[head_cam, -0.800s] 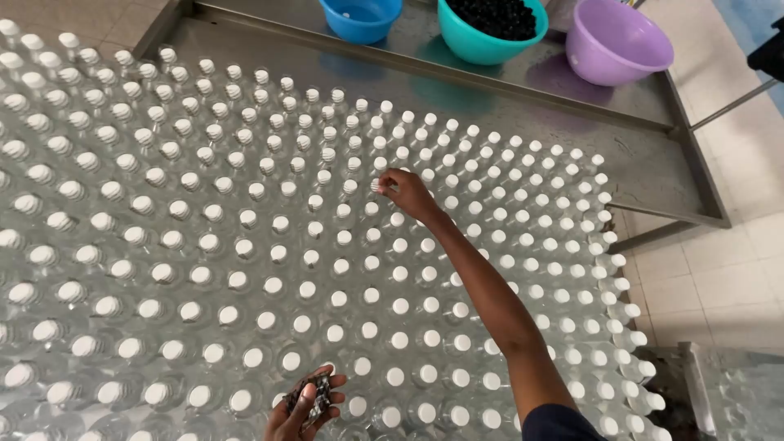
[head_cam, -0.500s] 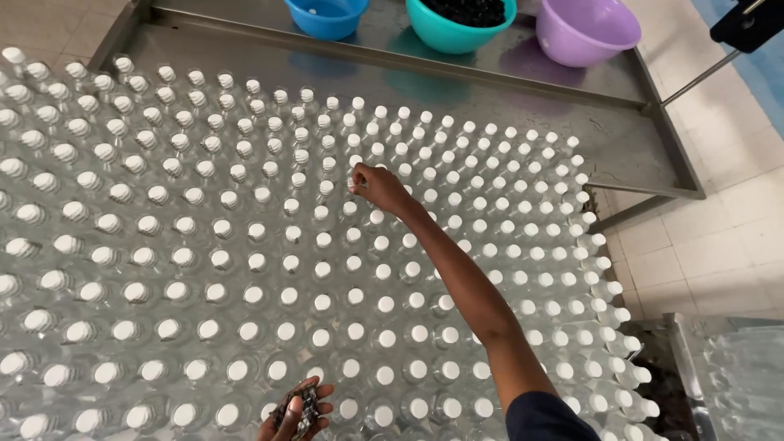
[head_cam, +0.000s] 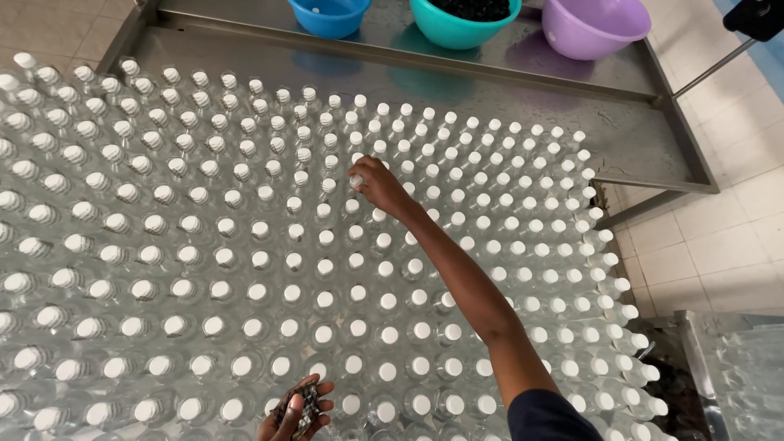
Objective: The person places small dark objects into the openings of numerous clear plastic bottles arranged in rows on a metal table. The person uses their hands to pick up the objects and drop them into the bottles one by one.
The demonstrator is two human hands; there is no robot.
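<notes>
A wide field of clear bottles point(head_cam: 245, 269) with white caps stands on a steel table point(head_cam: 637, 139). My right hand point(head_cam: 377, 184) reaches out over the middle rows, fingers pinched on the white cap of one bottle point(head_cam: 356, 180). My left hand point(head_cam: 299, 407) is low at the bottom edge, palm up, cupping a small pile of dark pieces point(head_cam: 304, 402); what they are I cannot make out.
Three plastic bowls sit on the raised far ledge: a blue bowl point(head_cam: 327, 16), a teal bowl point(head_cam: 461, 24) with dark contents, a purple bowl point(head_cam: 592, 28). Tiled floor point(head_cam: 719, 245) lies to the right. More clear bottles point(head_cam: 751, 376) show at lower right.
My right hand has moved left along the bottle rows to another cap. My left hand stays low with the dark pieces. The camera has tilted a little.
</notes>
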